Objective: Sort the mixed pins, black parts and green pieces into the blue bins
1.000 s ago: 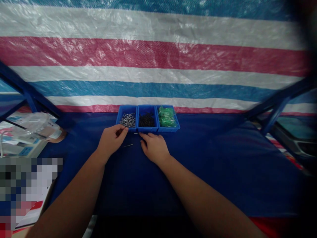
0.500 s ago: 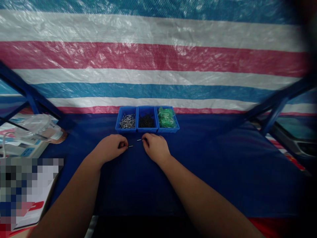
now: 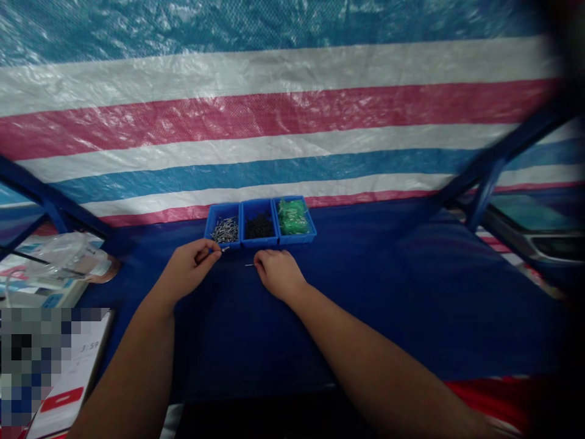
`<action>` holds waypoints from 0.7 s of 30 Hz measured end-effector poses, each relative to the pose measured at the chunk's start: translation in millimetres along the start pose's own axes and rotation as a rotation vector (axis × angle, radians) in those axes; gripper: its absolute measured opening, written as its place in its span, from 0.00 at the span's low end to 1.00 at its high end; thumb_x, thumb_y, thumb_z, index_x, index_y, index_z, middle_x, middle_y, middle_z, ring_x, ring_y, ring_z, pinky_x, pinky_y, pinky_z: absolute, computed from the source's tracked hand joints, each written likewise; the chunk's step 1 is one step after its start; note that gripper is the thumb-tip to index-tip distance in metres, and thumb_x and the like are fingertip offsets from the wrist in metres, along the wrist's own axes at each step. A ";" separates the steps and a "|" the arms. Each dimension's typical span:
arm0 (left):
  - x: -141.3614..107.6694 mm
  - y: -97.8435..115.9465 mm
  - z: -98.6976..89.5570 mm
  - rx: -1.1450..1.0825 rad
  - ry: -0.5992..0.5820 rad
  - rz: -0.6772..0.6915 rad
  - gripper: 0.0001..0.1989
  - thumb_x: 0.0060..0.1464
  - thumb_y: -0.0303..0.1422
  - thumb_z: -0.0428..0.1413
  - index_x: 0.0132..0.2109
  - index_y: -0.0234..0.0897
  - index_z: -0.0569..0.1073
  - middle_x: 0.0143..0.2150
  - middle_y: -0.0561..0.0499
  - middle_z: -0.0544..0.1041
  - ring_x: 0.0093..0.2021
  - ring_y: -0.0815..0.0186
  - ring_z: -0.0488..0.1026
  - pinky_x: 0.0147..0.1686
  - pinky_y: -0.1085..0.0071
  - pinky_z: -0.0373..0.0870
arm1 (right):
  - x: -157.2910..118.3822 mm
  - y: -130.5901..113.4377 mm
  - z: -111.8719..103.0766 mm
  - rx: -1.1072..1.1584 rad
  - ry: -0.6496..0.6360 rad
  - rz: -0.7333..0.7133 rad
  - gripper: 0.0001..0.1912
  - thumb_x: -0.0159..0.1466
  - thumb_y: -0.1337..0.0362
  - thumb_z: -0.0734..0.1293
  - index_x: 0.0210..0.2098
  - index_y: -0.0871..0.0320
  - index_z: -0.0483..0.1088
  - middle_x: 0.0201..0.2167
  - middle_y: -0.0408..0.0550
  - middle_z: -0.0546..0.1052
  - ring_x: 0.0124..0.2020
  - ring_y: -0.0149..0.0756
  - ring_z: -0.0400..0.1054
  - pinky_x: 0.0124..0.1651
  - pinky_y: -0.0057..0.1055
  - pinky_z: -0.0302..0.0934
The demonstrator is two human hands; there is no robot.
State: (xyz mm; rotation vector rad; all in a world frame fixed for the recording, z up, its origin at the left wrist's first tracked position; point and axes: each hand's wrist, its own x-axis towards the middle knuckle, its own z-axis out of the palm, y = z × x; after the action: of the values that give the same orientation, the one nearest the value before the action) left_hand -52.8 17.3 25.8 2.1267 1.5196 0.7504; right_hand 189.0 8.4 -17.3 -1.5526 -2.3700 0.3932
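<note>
In the head view, my left hand [image 3: 192, 267] pinches a small silver metal pin [image 3: 225, 249] between thumb and fingers, just in front of the left blue bin [image 3: 223, 210]. My right hand [image 3: 280, 273] is close to the blue tabletop and grips a second thin metal pin [image 3: 249, 265], which points left. The left bin holds a heap of silver metal pins [image 3: 225, 229]. Small black pieces [image 3: 258, 225] fill the middle blue bin [image 3: 259, 242], too small to name. Green plastic-wrapped items [image 3: 294, 217] lie in the right blue bin [image 3: 299, 238].
A clear plastic cup [image 3: 82, 256] stands at the left beside a pale box. Nearer me on the left lies a tablet-like screen [image 3: 68, 378], partly blurred out. Blue metal frame bars [image 3: 493, 152] flank the table, and a striped tarp [image 3: 292, 110] hangs behind the bins.
My left hand has moved up and left, bringing its pin to the left bin's front edge. The right hand stays low with its pin. The camera view has tilted slightly.
</note>
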 end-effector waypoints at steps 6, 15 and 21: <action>27.3 -2.2 10.7 0.133 0.287 -0.075 0.13 0.58 0.41 0.56 0.44 0.37 0.76 0.21 0.59 0.58 0.22 0.69 0.62 0.27 0.72 0.58 | -4.2 3.2 -1.3 0.025 0.008 -0.044 0.09 0.70 0.67 0.61 0.41 0.57 0.74 0.40 0.49 0.80 0.43 0.41 0.73 0.47 0.36 0.55; -4.5 47.4 35.4 -0.069 0.088 0.009 0.12 0.63 0.40 0.54 0.44 0.38 0.77 0.26 0.54 0.70 0.26 0.67 0.68 0.29 0.71 0.63 | -11.8 10.9 -11.6 0.286 0.064 -0.224 0.07 0.69 0.68 0.61 0.41 0.59 0.71 0.41 0.50 0.76 0.44 0.38 0.68 0.50 0.34 0.58; -86.3 134.5 21.0 -0.719 -0.284 0.187 0.24 0.66 0.52 0.44 0.52 0.44 0.77 0.41 0.41 0.78 0.35 0.58 0.77 0.33 0.62 0.75 | -11.3 16.3 -8.9 0.497 0.096 -0.305 0.06 0.69 0.70 0.60 0.39 0.59 0.69 0.39 0.49 0.73 0.44 0.36 0.66 0.51 0.32 0.61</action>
State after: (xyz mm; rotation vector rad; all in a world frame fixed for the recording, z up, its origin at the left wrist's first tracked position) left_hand 35.7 -107.5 76.6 1.7288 0.7474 0.8502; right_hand 210.5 4.9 -16.1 -0.9522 -2.1646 0.7458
